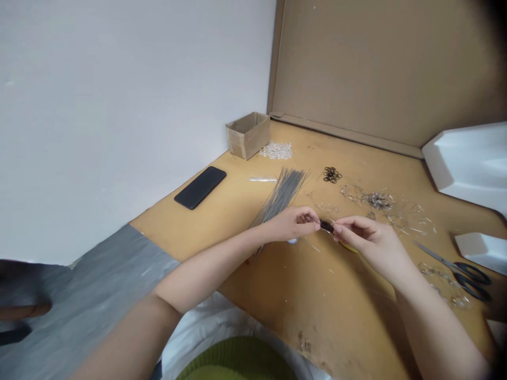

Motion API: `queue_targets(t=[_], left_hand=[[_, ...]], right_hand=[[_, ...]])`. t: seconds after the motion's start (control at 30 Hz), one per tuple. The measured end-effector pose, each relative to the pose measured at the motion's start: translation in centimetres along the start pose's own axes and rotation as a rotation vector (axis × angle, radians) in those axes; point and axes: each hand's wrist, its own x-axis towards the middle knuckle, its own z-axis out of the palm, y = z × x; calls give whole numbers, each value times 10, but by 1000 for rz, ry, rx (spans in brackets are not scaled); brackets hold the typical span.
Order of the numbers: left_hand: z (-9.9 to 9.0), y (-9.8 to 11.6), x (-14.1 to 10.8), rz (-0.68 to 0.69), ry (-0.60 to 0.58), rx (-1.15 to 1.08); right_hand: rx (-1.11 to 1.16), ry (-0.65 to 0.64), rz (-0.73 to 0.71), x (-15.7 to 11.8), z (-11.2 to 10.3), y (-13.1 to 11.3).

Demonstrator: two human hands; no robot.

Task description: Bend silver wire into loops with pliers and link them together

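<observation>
My left hand [291,223] and my right hand [368,240] meet above the wooden tabletop [317,316], their fingertips pinching a small black piece [327,227] with a thin wire loop around it. Its exact form is too small to tell. Behind my left wrist lies a fanned bundle of thin metal rods [279,198]. Under my right fingers, a yellow object [348,247] is partly hidden. Near my right hand are scattered clear crystal beads [380,200], and a small heap of black rubber rings [331,174] lies farther back.
A black smartphone [200,187] lies by the wall. A small cardboard box [248,135] stands in the corner beside loose clear beads [276,151]. Black-handled scissors [461,275] lie at right, near white angular pieces [469,163]. A cardboard panel [376,68] stands along the back.
</observation>
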Motion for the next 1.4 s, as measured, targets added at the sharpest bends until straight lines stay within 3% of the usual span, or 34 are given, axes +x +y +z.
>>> queue_targets(t=[0.33,0.5,0.77,0.97,1.4], left_hand=[[1,0,1,31,-5,-220],[8,-4,0,-13,-120,-257],[10,-8,1,-87,-157,-168],[9,-5,0,-59,-145,-120],[5,2,-4,-123,-292,-83]], right_hand=[[-8,-2,1,0,2,1],[-44,-18,-20,1,4,0],[-130,-53,-46,-2,7,-2],[-230,-7,-169,-4,9,-5],[-276,-18,-246,-5,8,-8]])
